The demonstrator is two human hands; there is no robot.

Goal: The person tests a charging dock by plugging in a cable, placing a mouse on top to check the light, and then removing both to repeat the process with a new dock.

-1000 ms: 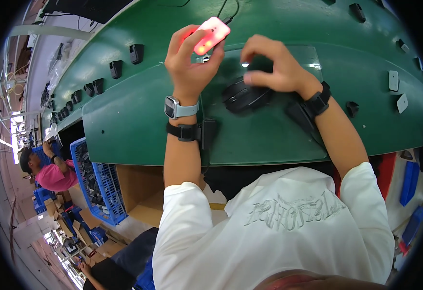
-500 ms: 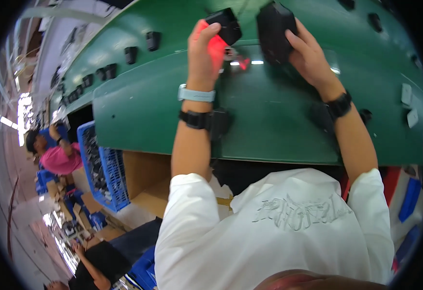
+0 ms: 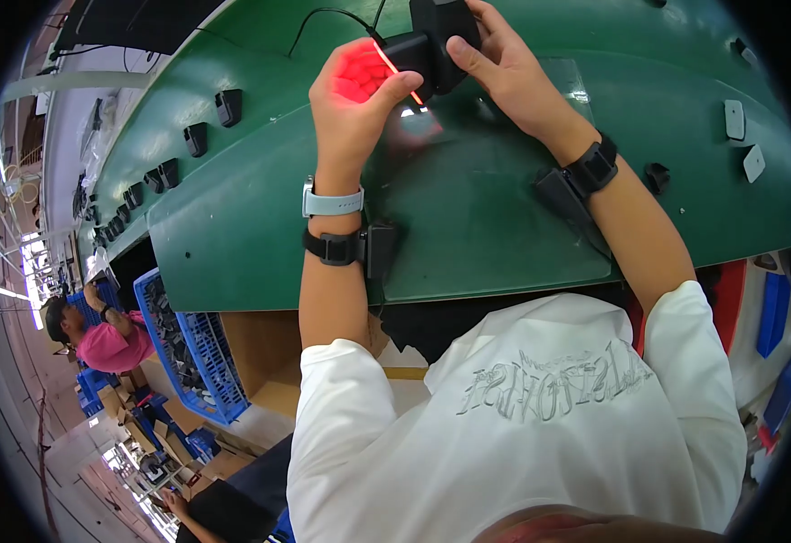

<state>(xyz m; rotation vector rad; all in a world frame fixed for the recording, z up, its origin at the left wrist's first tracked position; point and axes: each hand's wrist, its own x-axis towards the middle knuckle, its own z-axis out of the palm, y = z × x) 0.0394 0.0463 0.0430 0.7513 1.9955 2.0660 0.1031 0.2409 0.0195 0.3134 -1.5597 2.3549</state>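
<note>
My left hand (image 3: 352, 104) is closed on a small black box-shaped device (image 3: 408, 60), thumb along its near edge. A red line glows at that edge and lights my palm and fingers red. My right hand (image 3: 517, 81) grips a larger black angular block (image 3: 448, 27) from its right side, thumb on the near face. The two black pieces meet or overlap at the top of the view; whether they are joined I cannot tell. A black cable (image 3: 327, 11) curves down behind the device.
Several black blocks (image 3: 228, 107) stand in a row along the green table (image 3: 260, 217) on the left. Two pale plates (image 3: 753, 163) and a small black part (image 3: 657, 177) lie at right. A blue crate (image 3: 210, 362) of dark parts stands below the table's left edge; co-workers are farther left.
The small device and the larger block were apart and are now together. My right hand has moved left; the device has turned, showing a red line at its edge.
</note>
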